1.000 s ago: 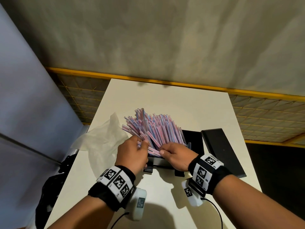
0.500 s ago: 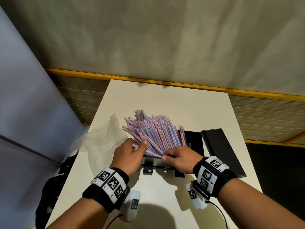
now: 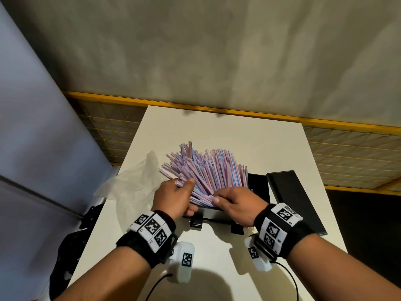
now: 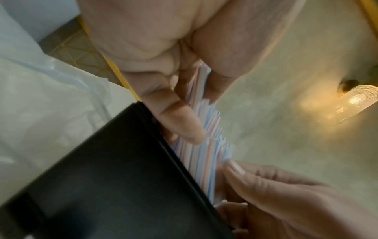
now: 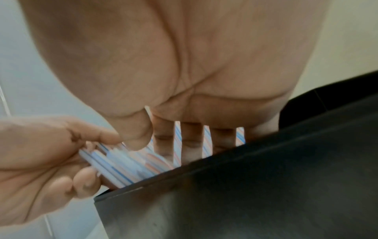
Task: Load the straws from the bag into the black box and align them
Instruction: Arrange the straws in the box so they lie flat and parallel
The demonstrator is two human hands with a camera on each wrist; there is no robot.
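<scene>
A thick fan of pink, blue and white striped straws [image 3: 208, 170] stands tilted in the black box [image 3: 258, 187], leaning away to the left. My left hand [image 3: 173, 198] grips the left side of the bundle; in the left wrist view its thumb and fingers [image 4: 180, 122] pinch the straws [image 4: 206, 153] just above the box wall [image 4: 122, 186]. My right hand [image 3: 234, 203] lies against the near face of the fan. Its spread, straight fingers [image 5: 192, 142] press the straws [image 5: 122, 166] above the box rim [image 5: 245, 194]. The straws' lower ends are hidden in the box.
The crumpled clear plastic bag [image 3: 134, 183] lies left of the box on the white table [image 3: 227, 135]. The flat black lid [image 3: 295, 200] lies right of the box. A yellow-edged mesh fence [image 3: 347, 144] runs behind the table.
Both hands have slid lower and nearer on the bundle. The fan of straws has closed up a little and stands more upright in the box.
</scene>
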